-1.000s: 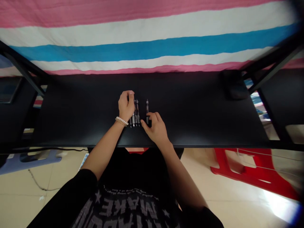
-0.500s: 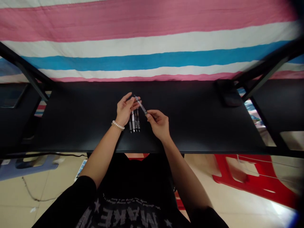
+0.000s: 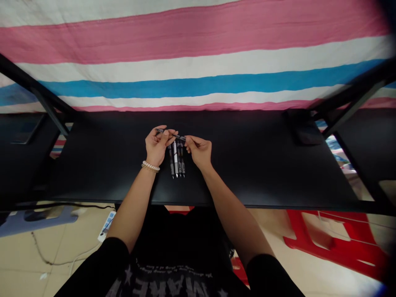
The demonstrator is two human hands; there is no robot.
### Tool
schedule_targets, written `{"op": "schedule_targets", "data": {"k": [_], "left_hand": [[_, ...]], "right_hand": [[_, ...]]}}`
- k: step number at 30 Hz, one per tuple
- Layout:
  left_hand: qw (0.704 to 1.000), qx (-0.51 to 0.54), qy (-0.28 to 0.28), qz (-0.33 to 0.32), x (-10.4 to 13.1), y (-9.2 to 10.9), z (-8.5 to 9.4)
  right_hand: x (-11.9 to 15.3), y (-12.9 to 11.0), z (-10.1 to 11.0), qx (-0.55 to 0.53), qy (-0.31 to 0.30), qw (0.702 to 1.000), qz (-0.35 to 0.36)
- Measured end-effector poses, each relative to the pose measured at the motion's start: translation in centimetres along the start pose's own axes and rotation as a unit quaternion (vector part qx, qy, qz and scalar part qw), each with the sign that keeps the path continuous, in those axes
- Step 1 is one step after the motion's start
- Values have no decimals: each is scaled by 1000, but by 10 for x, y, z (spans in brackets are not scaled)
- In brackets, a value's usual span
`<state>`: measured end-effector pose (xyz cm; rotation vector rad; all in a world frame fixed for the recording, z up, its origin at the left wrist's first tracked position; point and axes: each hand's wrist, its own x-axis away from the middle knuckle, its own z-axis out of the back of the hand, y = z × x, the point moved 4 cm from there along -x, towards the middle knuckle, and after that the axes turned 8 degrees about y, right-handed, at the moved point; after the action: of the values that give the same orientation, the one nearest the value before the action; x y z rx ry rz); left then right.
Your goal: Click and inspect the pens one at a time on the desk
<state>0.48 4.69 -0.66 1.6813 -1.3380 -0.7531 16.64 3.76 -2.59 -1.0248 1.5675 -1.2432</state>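
Striped cloth [image 3: 198, 39] hangs behind the black desk [image 3: 262, 165], over which the left hand [image 3: 156, 147] and the right hand [image 3: 200, 152] are raised near the far ends of a row of pens [image 3: 176, 161], with one more pen [image 3: 180, 137] slanting between them. This pen seems to me light, stiff and a little slippery, so its barrel is probably the best place for holding. Right thumb and fingers are pinched on its right end, while the left ones close around its other part, how firmly I cannot tell.
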Motion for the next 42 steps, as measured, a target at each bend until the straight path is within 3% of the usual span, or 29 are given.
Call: {"op": "schedule_targets", "data": {"k": [10, 14, 18, 22, 26, 30, 34, 37, 42], "left_hand": [[999, 15, 22, 22, -1, -6, 6], [999, 28, 12, 19, -1, -4, 5], [999, 38, 8, 15, 0, -2, 3], [999, 29, -1, 17, 0, -1, 3], [999, 34, -9, 18, 0, -2, 3], [999, 33, -14, 28, 0, -2, 2], [998, 43, -17, 30, 1, -2, 1], [998, 42, -24, 33, 1, -3, 0], [999, 38, 9, 12, -9, -3, 14]], "right_hand": [[4, 1, 1, 23, 26, 997, 68], [2, 2, 2, 11, -2, 1000, 20], [1, -3, 4, -3, 0, 999, 47], [0, 1, 4, 6, -2, 1000, 10], [1, -2, 4, 16, -2, 998, 55], [1, 0, 5, 18, -6, 1000, 13], [1, -5, 6, -11, 6, 999, 50], [1, -1, 5, -18, -6, 1000, 1], [0, -1, 11, -16, 34, 999, 16]]}}
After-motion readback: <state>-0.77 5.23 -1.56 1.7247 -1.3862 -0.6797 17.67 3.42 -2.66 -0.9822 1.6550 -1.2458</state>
